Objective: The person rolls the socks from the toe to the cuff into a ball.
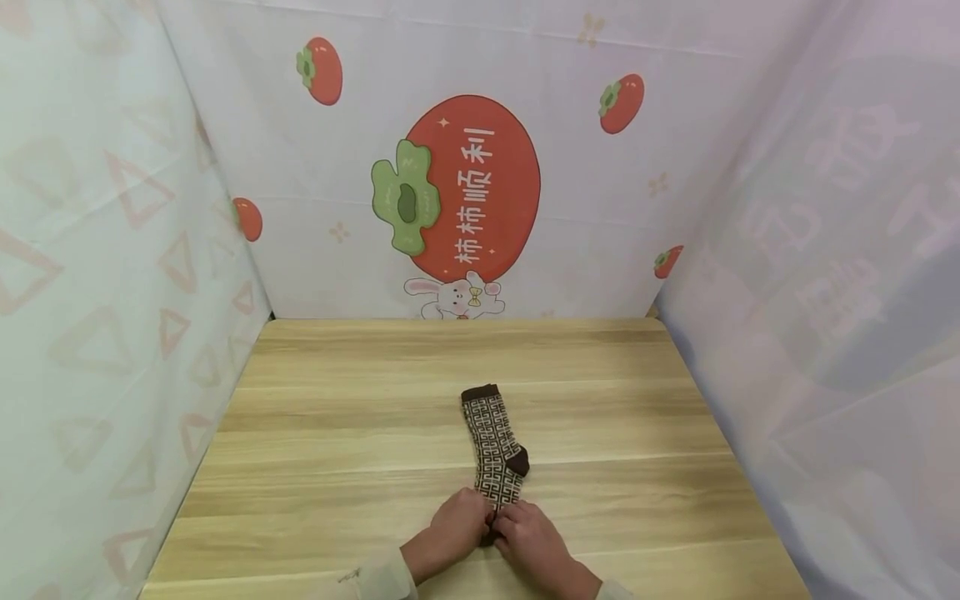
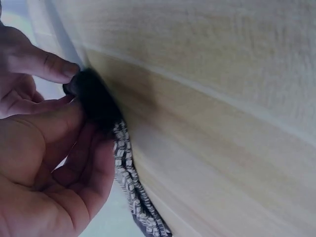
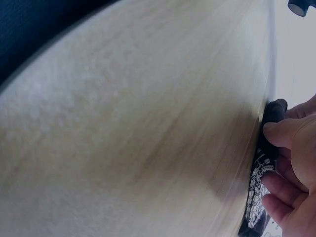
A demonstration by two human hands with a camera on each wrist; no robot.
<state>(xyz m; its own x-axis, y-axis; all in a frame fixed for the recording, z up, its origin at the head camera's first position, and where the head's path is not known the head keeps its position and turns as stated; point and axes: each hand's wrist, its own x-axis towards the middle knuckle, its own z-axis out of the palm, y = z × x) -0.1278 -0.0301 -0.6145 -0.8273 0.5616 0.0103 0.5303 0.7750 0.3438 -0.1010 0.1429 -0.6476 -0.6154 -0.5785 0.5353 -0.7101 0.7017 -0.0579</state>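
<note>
A patterned brown and beige sock [image 1: 489,429] lies lengthwise on the table, its dark cuff pointing to the back and its dark heel to the right. At the near end, my left hand [image 1: 459,525] pinches the dark toe from the left. My right hand [image 1: 536,542] pinches the same toe from the right, close beside the left. In the left wrist view, the dark toe [image 2: 96,101] is bunched up between the fingertips of both hands. The right wrist view shows the right thumb pressed on the dark fabric [image 3: 270,128]. Fingers hide part of the toe.
The wooden table [image 1: 337,433] has a back edge against a white cloth [image 1: 315,258] printed with persimmons and a rabbit. Cloth walls also stand along the left [image 1: 90,333] and right [image 1: 847,375] sides.
</note>
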